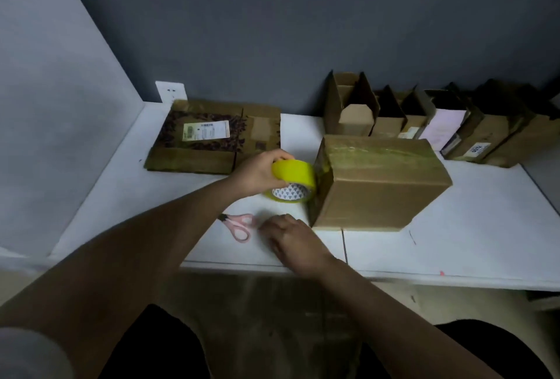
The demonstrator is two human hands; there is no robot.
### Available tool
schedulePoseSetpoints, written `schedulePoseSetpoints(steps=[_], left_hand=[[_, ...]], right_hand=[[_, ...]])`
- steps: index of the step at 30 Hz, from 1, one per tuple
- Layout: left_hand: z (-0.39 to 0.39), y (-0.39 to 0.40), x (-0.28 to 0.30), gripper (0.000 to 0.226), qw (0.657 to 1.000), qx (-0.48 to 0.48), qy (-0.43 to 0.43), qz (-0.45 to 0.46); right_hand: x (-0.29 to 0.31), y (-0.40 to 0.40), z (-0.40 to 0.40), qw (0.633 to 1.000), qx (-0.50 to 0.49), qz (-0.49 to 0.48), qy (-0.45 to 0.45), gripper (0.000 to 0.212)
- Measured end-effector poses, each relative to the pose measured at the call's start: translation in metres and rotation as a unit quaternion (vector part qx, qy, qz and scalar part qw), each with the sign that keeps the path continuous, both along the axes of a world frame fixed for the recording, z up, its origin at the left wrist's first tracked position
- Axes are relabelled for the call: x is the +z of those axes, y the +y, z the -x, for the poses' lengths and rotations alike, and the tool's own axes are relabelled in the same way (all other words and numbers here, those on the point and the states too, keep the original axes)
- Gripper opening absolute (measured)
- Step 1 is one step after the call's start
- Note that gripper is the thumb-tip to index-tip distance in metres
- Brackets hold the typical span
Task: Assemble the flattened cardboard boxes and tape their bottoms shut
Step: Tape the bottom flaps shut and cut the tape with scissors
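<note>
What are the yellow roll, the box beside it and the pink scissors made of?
Tape roll: glossy yellow plastic film, probably on a printed card core. Box: matte brown cardboard with creased edges, shiny tape along its top. Scissors: pink handles, likely plastic; blades too blurred to tell.

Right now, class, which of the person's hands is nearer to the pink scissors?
The right hand: it lies on the table just right of the pink scissors, almost touching them. The left hand is farther back, gripping the yellow tape roll.

scissors (pixel 241 225) blades hidden by right hand (pixel 292 240)
</note>
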State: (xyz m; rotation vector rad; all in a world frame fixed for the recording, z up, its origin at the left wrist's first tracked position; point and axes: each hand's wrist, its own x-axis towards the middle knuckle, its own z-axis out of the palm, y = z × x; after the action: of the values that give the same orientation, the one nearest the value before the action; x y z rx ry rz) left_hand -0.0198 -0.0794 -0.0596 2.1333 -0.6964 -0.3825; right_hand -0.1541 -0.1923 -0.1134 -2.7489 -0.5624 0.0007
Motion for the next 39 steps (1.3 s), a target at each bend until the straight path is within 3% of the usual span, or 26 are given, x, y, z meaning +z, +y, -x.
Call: schedulePoseSetpoints(steps=[6,12,15,17,19,22,24,27,30,33,36,39], left_hand=[[-0.004,0.001,-0.005,0.051,1.0,-0.002,-0.015,-0.012],[-0.004,0.0,-0.002,0.052,0.999,-0.004,-0.022,-0.029],[-0.001,-0.001,0.002,0.051,0.999,-0.006,-0.024,-0.038],[0.001,-0.002,0.004,0.05,0.999,-0.007,-0.023,-0.046],[0.005,-0.003,0.008,0.049,0.998,-0.009,-0.022,-0.053],[0.01,-0.004,0.01,0.049,0.999,-0.002,-0.01,-0.049],[0.017,-0.004,0.014,0.049,0.999,0.005,0.0,-0.052],[0.03,-0.004,0.015,0.05,0.998,0.013,0.024,-0.053],[0.046,-0.004,0.016,0.05,0.997,0.015,0.059,-0.047],[0.071,-0.009,0.014,0.052,0.993,0.028,0.108,-0.027],[0.096,-0.012,0.013,0.058,0.985,0.041,0.169,0.016],[0.111,-0.01,0.013,0.068,0.975,0.047,0.213,0.046]], right_hand=[[-0.011,0.051,-0.032,0.995,-0.017,0.081,0.061,0.071],[-0.024,0.057,-0.037,0.979,-0.133,0.152,-0.025,0.031],[-0.016,0.049,-0.024,0.973,-0.175,0.148,-0.016,0.043],[-0.004,0.039,-0.013,0.971,-0.192,0.139,0.041,0.048],[0.001,0.017,0.0,0.964,-0.201,0.117,0.131,0.054],[0.026,-0.029,0.033,0.936,-0.203,0.062,0.28,0.035],[0.045,-0.067,0.06,0.911,-0.187,-0.039,0.365,0.017],[0.078,-0.113,0.105,0.852,-0.172,-0.194,0.454,0.009],[0.089,-0.137,0.135,0.803,-0.211,-0.315,0.46,0.017],[0.09,-0.134,0.141,0.782,-0.239,-0.371,0.44,0.031],[0.098,-0.124,0.138,0.792,-0.232,-0.373,0.424,0.024],[0.105,-0.117,0.135,0.821,-0.231,-0.317,0.415,0.049]])
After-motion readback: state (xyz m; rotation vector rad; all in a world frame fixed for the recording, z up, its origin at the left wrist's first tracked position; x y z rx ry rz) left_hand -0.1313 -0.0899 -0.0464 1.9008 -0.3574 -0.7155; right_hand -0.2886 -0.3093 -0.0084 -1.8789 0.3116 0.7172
